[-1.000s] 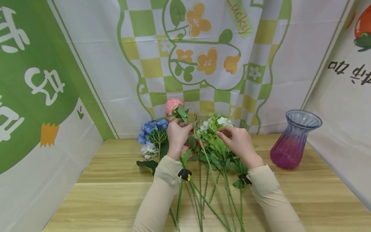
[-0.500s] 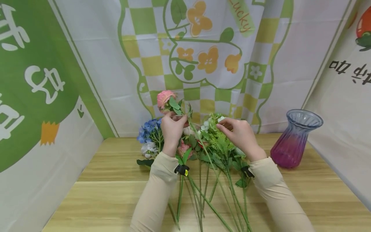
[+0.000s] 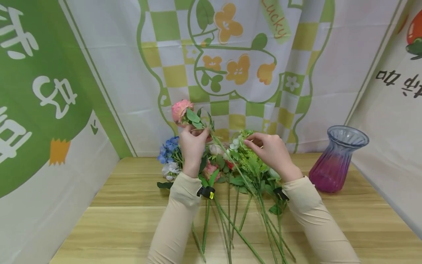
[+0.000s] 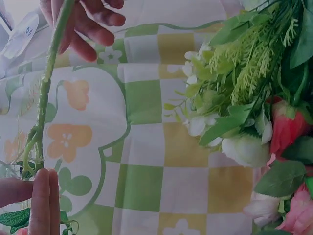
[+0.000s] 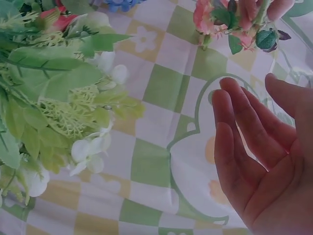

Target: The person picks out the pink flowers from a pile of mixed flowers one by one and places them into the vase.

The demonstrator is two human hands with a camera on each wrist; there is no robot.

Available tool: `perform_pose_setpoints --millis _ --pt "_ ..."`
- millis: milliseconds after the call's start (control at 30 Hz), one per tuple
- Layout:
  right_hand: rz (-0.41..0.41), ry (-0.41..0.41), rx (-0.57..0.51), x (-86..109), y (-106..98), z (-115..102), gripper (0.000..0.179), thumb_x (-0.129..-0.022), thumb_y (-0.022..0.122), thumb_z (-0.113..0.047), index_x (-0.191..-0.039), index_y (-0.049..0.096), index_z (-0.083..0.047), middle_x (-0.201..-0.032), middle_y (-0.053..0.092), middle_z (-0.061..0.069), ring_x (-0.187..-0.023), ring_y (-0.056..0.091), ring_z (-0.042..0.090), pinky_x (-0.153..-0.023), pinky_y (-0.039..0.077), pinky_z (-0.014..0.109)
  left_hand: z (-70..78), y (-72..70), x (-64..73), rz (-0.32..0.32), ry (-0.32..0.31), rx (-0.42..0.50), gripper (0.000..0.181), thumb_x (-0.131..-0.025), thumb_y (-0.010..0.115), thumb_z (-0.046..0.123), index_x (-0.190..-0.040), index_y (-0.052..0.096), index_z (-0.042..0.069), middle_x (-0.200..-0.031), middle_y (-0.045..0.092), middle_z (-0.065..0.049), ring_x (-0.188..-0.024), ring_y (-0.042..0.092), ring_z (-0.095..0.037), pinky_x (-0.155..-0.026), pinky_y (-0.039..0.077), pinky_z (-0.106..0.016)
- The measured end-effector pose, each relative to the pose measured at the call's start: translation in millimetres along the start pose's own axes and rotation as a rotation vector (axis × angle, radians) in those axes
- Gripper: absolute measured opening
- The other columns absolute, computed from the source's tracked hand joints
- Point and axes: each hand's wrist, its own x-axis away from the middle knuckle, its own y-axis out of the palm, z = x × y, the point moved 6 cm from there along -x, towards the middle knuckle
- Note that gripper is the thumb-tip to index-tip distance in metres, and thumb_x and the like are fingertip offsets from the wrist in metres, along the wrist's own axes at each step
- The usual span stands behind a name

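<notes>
My left hand (image 3: 192,146) pinches the stem of a pink artificial flower (image 3: 181,111) just below its bloom and leaves. The bloom is raised at the back, tilted left, and its long green stem (image 4: 45,93) slants down to the right across the other stems. My right hand (image 3: 273,153) hovers over green foliage (image 3: 252,163) with small white flowers. In the right wrist view its fingers (image 5: 227,112) are loosely bent around nothing, the thumb apart. Under and between the hands lie a white flower (image 3: 215,149), a red bloom (image 3: 229,165) and another pink bloom (image 3: 211,171).
A blue-to-magenta ribbed glass vase (image 3: 333,165) stands upright at the right. Blue hydrangea (image 3: 169,148) and a white bloom (image 3: 170,168) lie at the left. Several stems (image 3: 227,223) spread toward the front of the wooden table (image 3: 122,220). A patterned cloth (image 3: 224,84) hangs behind.
The left hand has moved up and left, lifting the pink flower clear of the other blooms, its stem now slanting more. The right hand has shifted slightly upward.
</notes>
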Motion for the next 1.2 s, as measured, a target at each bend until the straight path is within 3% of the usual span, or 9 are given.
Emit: perform_pose_setpoints --millis 167,400,600,833,1100,1200 --pt "-0.031 -0.002 -0.042 0.0 1 -6 0.028 -0.093 0.057 -0.04 -0.101 0.072 -0.018 -0.082 0.073 -0.001 -0.069 0.066 0.012 -0.062 0.053 0.035 -0.8 3.8 6.0 0.008 0.03 0.044 0.026 -0.086 0.066 0.004 -0.111 0.061 0.0 -0.089 0.069 -0.024 -0.062 0.068 -0.011 -0.063 0.058 -0.03" --pt "-0.093 -0.013 -0.097 -0.3 9 -15 0.027 -0.092 0.06 -0.039 -0.102 0.073 -0.017 -0.088 0.073 -0.002 -0.074 0.067 0.01 -0.067 0.055 0.035 -1.5 11.0 13.3 -0.013 0.058 0.054 0.034 -0.087 0.065 0.003 -0.12 0.057 0.0 -0.089 0.069 -0.025 -0.066 0.07 -0.019 -0.064 0.058 -0.033" --pt "-0.125 -0.034 -0.097 -0.3 13 -22 0.026 -0.091 0.061 -0.039 -0.101 0.073 -0.017 -0.09 0.073 -0.002 -0.076 0.068 0.011 -0.07 0.056 0.034 -1.9 14.6 19.8 -0.02 0.046 0.049 0.033 -0.087 0.065 0.001 -0.119 0.057 -0.001 -0.091 0.068 -0.026 -0.071 0.071 -0.028 -0.065 0.058 -0.033" --pt "-0.162 -0.028 -0.11 4.1 12 -25 0.02 -0.09 0.064 -0.034 -0.1 0.074 -0.019 -0.091 0.073 -0.003 -0.077 0.068 0.01 -0.071 0.056 0.034 -8.2 16.2 23.8 0.001 0.067 0.06 0.033 -0.086 0.065 0.001 -0.118 0.056 -0.003 -0.091 0.068 -0.024 -0.069 0.07 -0.021 -0.065 0.058 -0.031" --pt "-0.179 -0.046 -0.108 5.5 14 -28 0.017 -0.088 0.067 -0.03 -0.097 0.075 -0.017 -0.087 0.073 -0.003 -0.074 0.068 0.007 -0.068 0.056 0.029 -9.0 22.2 31.6 -0.016 0.045 0.091 0.04 -0.087 0.066 0.005 -0.123 0.051 -0.005 -0.095 0.067 -0.027 -0.078 0.07 -0.035 -0.068 0.058 -0.034" --pt "-0.178 -0.045 -0.099 5.8 15 -28 0.015 -0.088 0.068 -0.027 -0.095 0.075 -0.016 -0.086 0.073 -0.002 -0.072 0.067 0.007 -0.068 0.056 0.029 -10.1 24.0 33.3 -0.018 0.042 0.095 0.037 -0.087 0.066 0.005 -0.121 0.052 -0.004 -0.095 0.067 -0.026 -0.079 0.07 -0.034 -0.068 0.058 -0.034"
